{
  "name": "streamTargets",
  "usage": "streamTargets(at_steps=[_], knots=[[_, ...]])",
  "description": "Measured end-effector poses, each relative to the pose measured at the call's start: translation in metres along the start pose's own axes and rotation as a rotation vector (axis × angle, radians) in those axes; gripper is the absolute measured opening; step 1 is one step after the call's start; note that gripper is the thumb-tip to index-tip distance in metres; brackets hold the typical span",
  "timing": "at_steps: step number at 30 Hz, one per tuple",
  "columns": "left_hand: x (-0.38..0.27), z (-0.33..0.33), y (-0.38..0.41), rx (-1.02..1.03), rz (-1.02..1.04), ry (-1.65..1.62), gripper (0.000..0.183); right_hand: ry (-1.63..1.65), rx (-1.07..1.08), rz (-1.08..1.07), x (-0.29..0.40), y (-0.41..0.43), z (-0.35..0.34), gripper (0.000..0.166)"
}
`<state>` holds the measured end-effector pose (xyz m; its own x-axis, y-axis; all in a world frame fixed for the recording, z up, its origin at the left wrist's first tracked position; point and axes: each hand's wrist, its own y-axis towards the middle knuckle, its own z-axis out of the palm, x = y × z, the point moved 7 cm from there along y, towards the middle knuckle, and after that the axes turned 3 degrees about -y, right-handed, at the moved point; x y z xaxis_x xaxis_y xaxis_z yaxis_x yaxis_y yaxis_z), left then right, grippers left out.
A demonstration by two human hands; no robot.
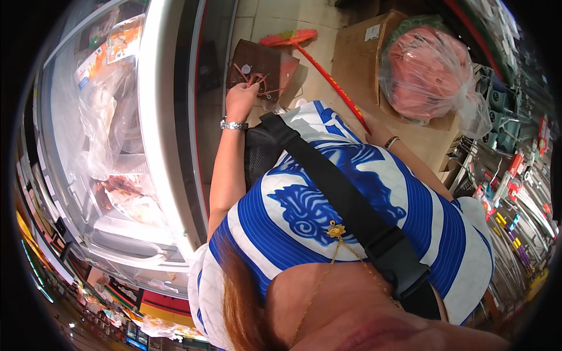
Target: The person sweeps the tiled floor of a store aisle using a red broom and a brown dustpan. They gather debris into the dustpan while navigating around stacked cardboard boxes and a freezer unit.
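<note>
My left hand [241, 101], with a metal watch at the wrist, pinches thin reddish strips [263, 90]. They lie against a brown, box-like container [263, 57] on the floor; whether they belong to it I cannot tell. My right hand [380, 134], wearing a beaded bracelet, is closed around the lower end of a red broom handle [333, 83], its fingers partly hidden by my blue and white top. The broom's head [290, 37], red with yellow-green bristles, is at the far end, beyond the brown container.
Along my left runs a glass-fronted display freezer [162, 109] holding bagged goods [105, 105]. An opened cardboard box [355, 57] and a clear plastic bag of pink items [430, 74] sit at the right on the tiled floor [272, 19]. Shelves of goods [509, 184] line the right side.
</note>
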<state>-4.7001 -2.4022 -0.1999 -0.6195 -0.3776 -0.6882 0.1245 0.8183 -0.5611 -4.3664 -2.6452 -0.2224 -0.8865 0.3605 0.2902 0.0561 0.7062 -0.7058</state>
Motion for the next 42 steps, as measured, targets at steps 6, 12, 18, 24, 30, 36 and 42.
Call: streamTargets(at_steps=[6, 12, 18, 24, 30, 36, 42], knots=[[0.039, 0.004, -0.032, -0.073, -0.013, -0.038, 0.035, -0.182, 0.019, 0.029, 0.015, -0.043, -0.017, 0.060], [0.090, -0.004, -0.079, -0.187, -0.026, -0.057, 0.034, -0.210, -0.152, -0.042, 0.018, 0.008, -0.022, 0.055], [0.132, 0.008, -0.124, -0.206, -0.096, -0.199, 0.032, -0.263, -0.276, -0.160, 0.054, 0.115, -0.074, 0.051], [0.183, 0.029, -0.160, -0.250, -0.118, -0.424, 0.021, -0.071, -0.087, 0.051, 0.122, 0.123, -0.050, 0.037], [0.227, 0.048, -0.184, -0.227, -0.134, -0.417, 0.021, -0.136, -0.005, -0.003, 0.086, 0.046, 0.068, 0.052], [0.243, 0.056, -0.214, -0.170, -0.029, -0.190, 0.033, -0.151, 0.046, 0.023, 0.041, -0.073, 0.189, 0.062], [0.261, 0.054, -0.239, -0.101, 0.067, -0.092, 0.036, 0.082, 0.112, 0.081, 0.066, -0.199, 0.207, 0.059]])
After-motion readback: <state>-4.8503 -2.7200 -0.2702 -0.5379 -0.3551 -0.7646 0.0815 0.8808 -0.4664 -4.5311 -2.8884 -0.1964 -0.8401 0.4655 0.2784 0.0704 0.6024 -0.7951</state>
